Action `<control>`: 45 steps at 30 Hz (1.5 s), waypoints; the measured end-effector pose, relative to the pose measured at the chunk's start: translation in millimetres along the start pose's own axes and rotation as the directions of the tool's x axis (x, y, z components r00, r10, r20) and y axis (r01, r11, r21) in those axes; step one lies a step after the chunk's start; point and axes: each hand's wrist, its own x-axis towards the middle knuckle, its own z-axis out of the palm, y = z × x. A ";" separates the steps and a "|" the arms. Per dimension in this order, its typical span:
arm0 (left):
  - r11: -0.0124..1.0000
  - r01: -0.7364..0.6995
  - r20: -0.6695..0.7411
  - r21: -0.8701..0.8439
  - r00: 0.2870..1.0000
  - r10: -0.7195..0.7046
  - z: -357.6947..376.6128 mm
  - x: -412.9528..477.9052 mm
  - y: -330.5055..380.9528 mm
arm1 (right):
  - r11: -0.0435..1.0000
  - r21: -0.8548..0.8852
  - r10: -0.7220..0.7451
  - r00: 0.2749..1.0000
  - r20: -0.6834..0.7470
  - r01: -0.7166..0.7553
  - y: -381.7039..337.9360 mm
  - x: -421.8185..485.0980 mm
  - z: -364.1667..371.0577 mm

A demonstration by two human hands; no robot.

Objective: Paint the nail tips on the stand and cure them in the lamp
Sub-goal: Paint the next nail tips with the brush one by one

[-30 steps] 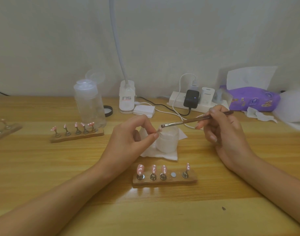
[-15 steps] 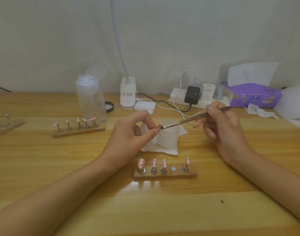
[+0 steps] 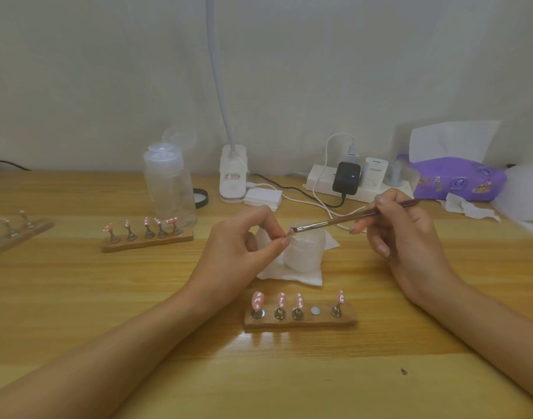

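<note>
From the head camera, the only view, the left hand [image 3: 244, 246] is raised over the tabletop [image 3: 77, 297], its thumb and forefinger pinching a small nail tip [image 3: 288, 234] on its holder, in front of a white jar [image 3: 304, 252] that sits on a folded paper towel [image 3: 289, 275]. The right hand [image 3: 401, 234] grips a thin brush [image 3: 334, 222] in a pen hold. The brush's long axis runs almost level across the picture, the handle end high on the person's right and the bristles pointing left and slightly down, meeting the pinched tip. The tip is too small to tell which way it faces. Nearer the person lies the stand [image 3: 301, 321], bearing four pink tips with white marks and one bare disc [image 3: 315, 310] in the fourth place, probably the seat of the tip in hand. A second stand [image 3: 147, 241], farther left, carries five decorated tips, and a third stand [image 3: 14, 234] at the left edge is blurred. I judge the painting well along, with this tip being worked, while curing looks not yet done for this stand. A white gooseneck lamp [image 3: 233, 179] stands at the back, well apart from the stands; whether it is the curing lamp I cannot tell.
</note>
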 end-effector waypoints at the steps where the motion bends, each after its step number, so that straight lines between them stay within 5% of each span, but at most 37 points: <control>1: 1.000 -0.003 -0.001 -0.003 1.000 0.003 0.1 0.1 0.0 | 1.000 -0.013 0.008 1.000 -0.007 -0.008 0.2 0.1 0.1; 20: 1.000 0.016 0.010 -0.021 1.000 -0.016 -0.1 -0.6 1.6 | 0.999 -0.008 0.035 0.995 -0.092 -0.036 0.3 0.5 -2.9; 35: 0.938 0.027 -0.178 -0.345 0.980 -0.093 -9.0 -1.5 17.5 | 0.998 0.055 0.047 0.994 -0.096 -0.042 -1.6 0.6 -2.4; 45: 0.965 0.083 -0.112 -0.249 0.987 -0.114 -15.9 -2.9 46.4 | 0.995 0.083 0.056 0.993 -0.103 -0.047 0.4 0.7 -3.8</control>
